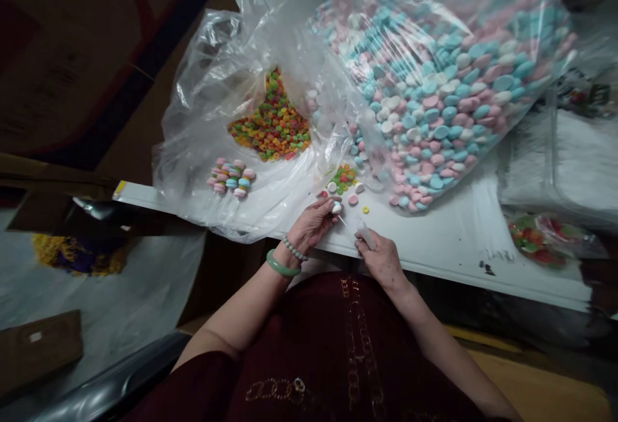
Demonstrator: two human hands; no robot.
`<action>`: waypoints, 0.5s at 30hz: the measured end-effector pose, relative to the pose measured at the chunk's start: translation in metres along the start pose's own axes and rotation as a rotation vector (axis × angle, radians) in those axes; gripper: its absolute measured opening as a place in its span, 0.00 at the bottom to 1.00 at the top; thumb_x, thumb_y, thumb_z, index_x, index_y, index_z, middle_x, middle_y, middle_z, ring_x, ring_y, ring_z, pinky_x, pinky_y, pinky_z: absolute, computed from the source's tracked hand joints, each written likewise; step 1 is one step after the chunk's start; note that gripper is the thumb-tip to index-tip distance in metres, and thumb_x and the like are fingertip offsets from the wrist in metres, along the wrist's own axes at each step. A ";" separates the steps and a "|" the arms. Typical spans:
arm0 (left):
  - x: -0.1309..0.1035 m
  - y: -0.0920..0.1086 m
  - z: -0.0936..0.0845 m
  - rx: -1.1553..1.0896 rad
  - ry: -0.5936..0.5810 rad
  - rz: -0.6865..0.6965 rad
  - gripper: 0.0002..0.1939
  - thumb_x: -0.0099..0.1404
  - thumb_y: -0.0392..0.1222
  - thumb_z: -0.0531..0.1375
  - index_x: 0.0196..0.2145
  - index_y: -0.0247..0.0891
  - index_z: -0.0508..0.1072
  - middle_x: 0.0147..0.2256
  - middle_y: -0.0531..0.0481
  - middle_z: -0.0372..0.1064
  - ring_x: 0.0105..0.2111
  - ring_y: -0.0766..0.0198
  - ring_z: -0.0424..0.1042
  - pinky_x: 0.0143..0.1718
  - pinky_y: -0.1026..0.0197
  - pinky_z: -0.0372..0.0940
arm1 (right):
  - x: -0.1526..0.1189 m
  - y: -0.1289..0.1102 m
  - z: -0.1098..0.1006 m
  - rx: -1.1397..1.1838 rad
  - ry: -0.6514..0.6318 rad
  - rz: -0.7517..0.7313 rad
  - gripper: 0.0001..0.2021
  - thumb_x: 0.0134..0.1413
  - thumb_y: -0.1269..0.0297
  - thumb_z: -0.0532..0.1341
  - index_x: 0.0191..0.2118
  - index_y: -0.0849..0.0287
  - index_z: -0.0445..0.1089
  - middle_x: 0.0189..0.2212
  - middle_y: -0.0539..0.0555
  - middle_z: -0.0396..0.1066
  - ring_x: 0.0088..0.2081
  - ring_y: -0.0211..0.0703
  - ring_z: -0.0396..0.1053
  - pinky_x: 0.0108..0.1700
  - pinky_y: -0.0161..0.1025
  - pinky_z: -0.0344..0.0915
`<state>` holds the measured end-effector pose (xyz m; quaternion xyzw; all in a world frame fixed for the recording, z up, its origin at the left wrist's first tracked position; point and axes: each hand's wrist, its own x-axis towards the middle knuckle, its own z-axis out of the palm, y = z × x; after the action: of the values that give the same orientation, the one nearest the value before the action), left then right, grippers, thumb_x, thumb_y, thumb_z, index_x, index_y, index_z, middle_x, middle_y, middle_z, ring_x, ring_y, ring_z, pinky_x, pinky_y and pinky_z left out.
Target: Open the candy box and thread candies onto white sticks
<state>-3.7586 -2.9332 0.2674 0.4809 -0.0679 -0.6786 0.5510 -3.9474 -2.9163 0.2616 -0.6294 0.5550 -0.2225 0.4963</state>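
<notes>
My left hand [313,224] pinches a small pale blue and white domed piece [337,207] between thumb and fingers above the table edge. In my right hand [382,260] is a slim translucent squeeze bottle [367,237], its thin tip slanting toward the piece. Just beyond the hands lies a little heap of green, orange and red rings [344,177]. A few white and pink domes sit around it, with a pink dome [353,200] and a yellow ring [365,210] closest to my fingers. Several stacked macaron-like pieces [232,176] rest together farther left on clear plastic.
A large clear bag [434,87] bulges with pink, blue and white domes at the back right. An open plastic bag [203,87] holds many coloured rings [277,126]. Packs of clear bags [584,152] and bagged red-green pieces [543,238] lie right. Cardboard [96,55] stands left.
</notes>
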 end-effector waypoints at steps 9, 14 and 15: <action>-0.005 -0.011 0.000 0.164 -0.140 0.150 0.24 0.53 0.46 0.71 0.45 0.33 0.75 0.29 0.53 0.71 0.26 0.72 0.68 0.29 0.68 0.63 | 0.005 -0.010 -0.005 0.162 0.010 0.130 0.07 0.45 0.60 0.61 0.31 0.56 0.72 0.15 0.46 0.65 0.17 0.37 0.61 0.22 0.34 0.58; -0.001 -0.007 0.002 0.058 -0.043 0.046 0.19 0.54 0.47 0.70 0.38 0.31 0.75 0.27 0.53 0.68 0.22 0.75 0.66 0.22 0.71 0.60 | 0.002 -0.010 -0.003 0.181 -0.004 0.138 0.07 0.44 0.60 0.62 0.30 0.57 0.73 0.15 0.46 0.65 0.17 0.36 0.61 0.20 0.34 0.57; -0.001 -0.006 0.003 0.034 -0.016 0.021 0.17 0.55 0.46 0.70 0.37 0.31 0.75 0.27 0.53 0.68 0.22 0.75 0.65 0.22 0.71 0.61 | 0.002 -0.009 -0.002 0.175 -0.001 0.129 0.08 0.45 0.60 0.62 0.31 0.57 0.73 0.15 0.46 0.66 0.17 0.36 0.61 0.20 0.34 0.57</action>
<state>-3.7652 -2.9309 0.2656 0.4842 -0.0888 -0.6754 0.5492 -3.9442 -2.9200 0.2701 -0.5467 0.5725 -0.2374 0.5630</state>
